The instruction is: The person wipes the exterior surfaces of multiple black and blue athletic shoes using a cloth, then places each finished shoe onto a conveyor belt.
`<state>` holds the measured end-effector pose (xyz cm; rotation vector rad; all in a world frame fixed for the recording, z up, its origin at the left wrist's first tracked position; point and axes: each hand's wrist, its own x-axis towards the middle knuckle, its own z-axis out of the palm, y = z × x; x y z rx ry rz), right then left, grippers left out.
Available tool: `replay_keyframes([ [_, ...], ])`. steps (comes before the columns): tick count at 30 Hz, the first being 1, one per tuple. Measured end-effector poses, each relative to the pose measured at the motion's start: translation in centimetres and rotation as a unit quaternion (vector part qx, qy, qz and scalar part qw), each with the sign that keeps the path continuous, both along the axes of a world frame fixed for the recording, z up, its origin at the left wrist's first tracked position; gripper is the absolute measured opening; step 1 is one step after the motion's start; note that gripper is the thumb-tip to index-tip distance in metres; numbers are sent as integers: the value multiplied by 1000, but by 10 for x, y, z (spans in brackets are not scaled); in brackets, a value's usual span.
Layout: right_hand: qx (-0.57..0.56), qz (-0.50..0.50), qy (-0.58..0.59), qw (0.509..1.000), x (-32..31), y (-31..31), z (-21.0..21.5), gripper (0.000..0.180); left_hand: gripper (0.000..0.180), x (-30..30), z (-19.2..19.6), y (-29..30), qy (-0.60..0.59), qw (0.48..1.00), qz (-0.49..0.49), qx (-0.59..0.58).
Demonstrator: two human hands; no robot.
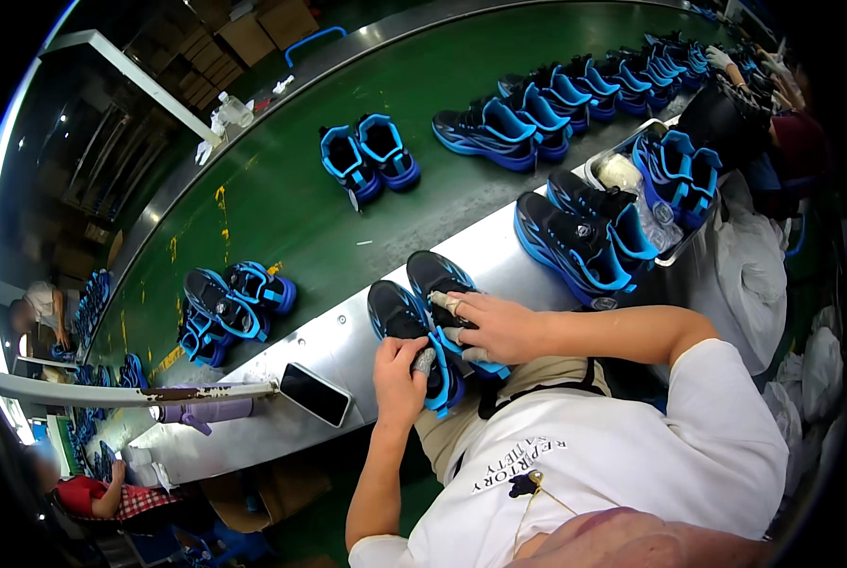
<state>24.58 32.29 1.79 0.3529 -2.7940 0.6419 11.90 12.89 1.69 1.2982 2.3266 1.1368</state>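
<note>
Black-and-blue sneaker pair, head view: the left-lying shoe (391, 310) is under the fingertips of the left hand (397, 381), and the right-lying shoe (432, 271) is under those of the right hand (488, 327). Toes point away from the fingers; heels lie on the wearer's side, close to the lap. Left thumb and forefinger are bent close together at the shoe opening; whether they pinch anything cannot be told. Right fingers are loosely curled with gaps between them, several tips wrapped in pale covers, touching the upper; the thumb is hidden, so a grip cannot be confirmed. Risks, judged: heels near the edge of the metal bench (329, 339) could tip lapward if both hands press or pull toward the body. Covered tips may feel less, so a thin part could slip from them. The shoes lie side by side, touching, so a tug on one could drag the other. Left of the left fingers, a phone (317, 395) lies near enough that a wide elbow swing might knock it. Right of the right fingers, another sneaker pair (575, 241) could be nudged by the forearm.
</note>
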Motion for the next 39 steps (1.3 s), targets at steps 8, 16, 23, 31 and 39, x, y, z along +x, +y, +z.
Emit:
replay_keyframes([
  [8, -129, 0, -93, 987, -20, 21, 3, 24, 30, 2, -6, 5, 54, 996, 61, 25],
  [16, -180, 40, -176, 967, -20, 37, 13, 28, 30, 10, 12, 10, -49, 992, 114, 5],
  [23, -199, 29, -217, 955, -22, 46, 27, 28, 35, 6, 12, 12, -53, 995, 88, 0],
  [31, -175, 14, -275, 945, -26, 48, 35, 36, 40, -2, 9, 8, -60, 998, 29, 3],
  [39, -207, 6, -225, 952, -23, 47, 23, 34, 38, -2, 1, 7, -95, 995, 14, 5],
])
